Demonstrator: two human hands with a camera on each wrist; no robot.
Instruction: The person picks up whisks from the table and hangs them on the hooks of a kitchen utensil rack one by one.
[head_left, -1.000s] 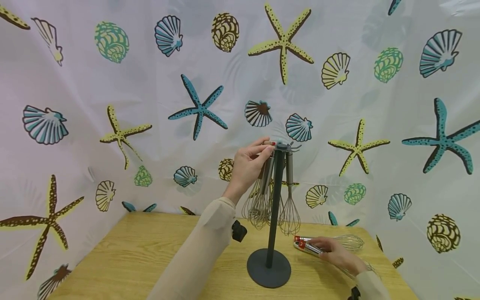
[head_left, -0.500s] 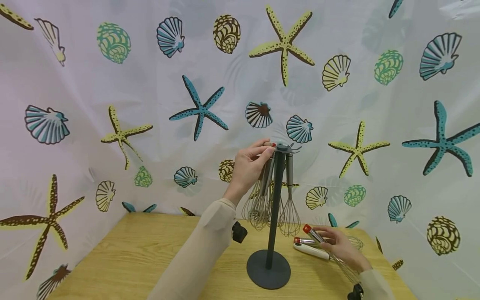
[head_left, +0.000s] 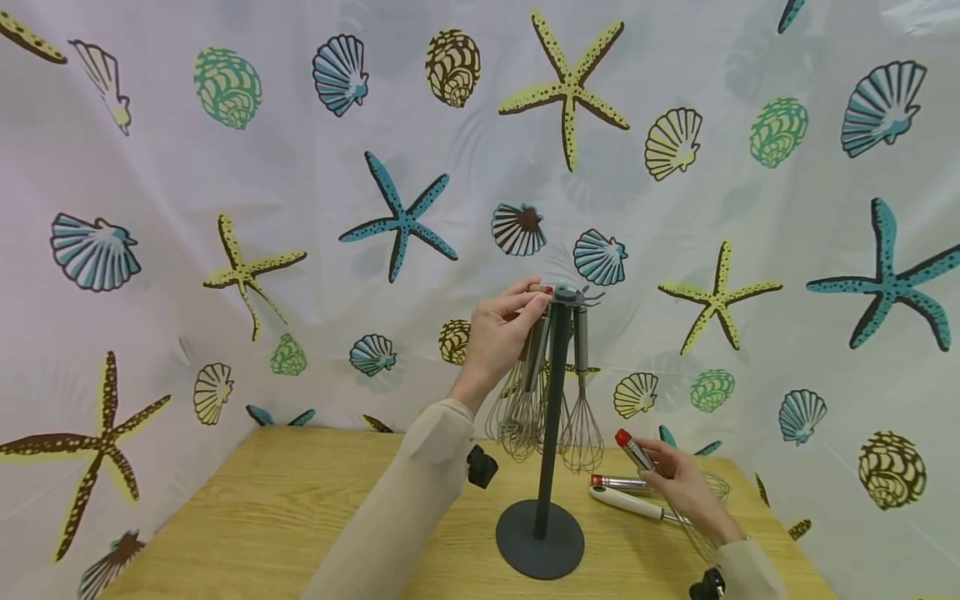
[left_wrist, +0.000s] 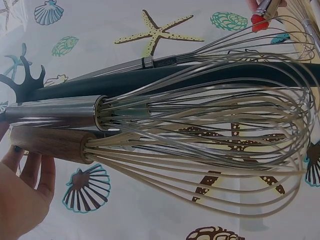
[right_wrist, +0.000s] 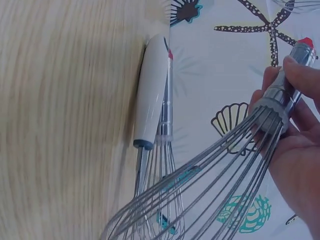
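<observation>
My left hand (head_left: 501, 333) is raised to the top of a dark rack (head_left: 553, 417), pinching the upper end of a hanging whisk. In the left wrist view its fingers lie at the wooden handle (left_wrist: 52, 143) of that whisk, beside a steel-handled whisk (left_wrist: 55, 113). Several whisks hang by their handles, wires down. My right hand (head_left: 686, 493) grips a steel whisk (right_wrist: 282, 92) with a red handle end, raised and tilted above the table. Below it lie a white-handled whisk (head_left: 626, 503) and another red-ended steel whisk (head_left: 618, 482).
The rack's round base (head_left: 540, 554) stands on a wooden table (head_left: 300, 492). Bare hooks (head_left: 592, 296) stick out on the right of its top. A curtain (head_left: 300, 108) printed with shells and starfish surrounds the table at the back and sides.
My right hand has picked up a red-ended whisk from the table and raised it, uncovering the white-handled whisk. My left hand has stayed at the rack's top.
</observation>
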